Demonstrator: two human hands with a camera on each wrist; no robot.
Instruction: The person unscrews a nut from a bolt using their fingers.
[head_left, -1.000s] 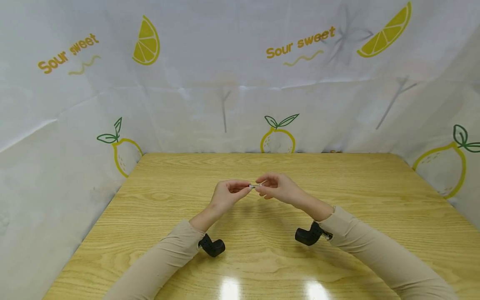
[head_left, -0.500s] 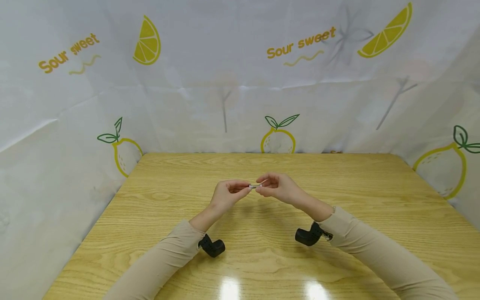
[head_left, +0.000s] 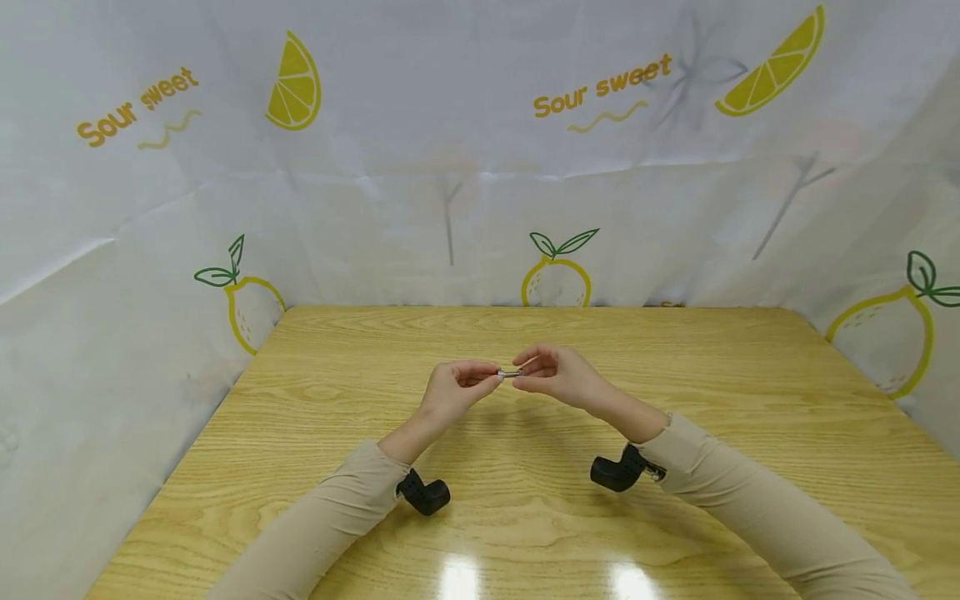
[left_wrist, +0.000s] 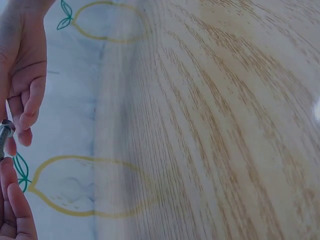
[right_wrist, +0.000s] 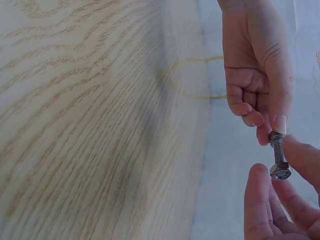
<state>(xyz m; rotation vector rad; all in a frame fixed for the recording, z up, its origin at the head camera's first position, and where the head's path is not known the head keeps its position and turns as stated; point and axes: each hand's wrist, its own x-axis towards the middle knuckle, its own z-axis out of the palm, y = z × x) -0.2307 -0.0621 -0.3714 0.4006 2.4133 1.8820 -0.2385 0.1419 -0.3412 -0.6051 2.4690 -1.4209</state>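
Note:
A small silver bolt [head_left: 511, 374] is held up between the two hands, above the table. My left hand [head_left: 450, 390] pinches one end of it between thumb and fingertips; the same hand shows at the top of the right wrist view. Threads run along the shank, and a hex nut [right_wrist: 280, 171] sits at the end nearer my right hand. My right hand [head_left: 558, 379] has its thumb and fingers curled around that nut end, the thumb beside the bolt and the index finger a little apart from it. In the left wrist view the bolt lies at the image edge, partly cut off.
A wood-grain table [head_left: 360, 358] lies beneath both hands. Behind it and along its sides hangs a white cloth [head_left: 405, 225] printed with lemons and lettering. Black wrist-camera mounts [head_left: 427, 493] hang under both cuffs.
The left hand stays still around the bolt. The right thumb and fingers shift slightly at the nut end, and the bright highlight there has gone.

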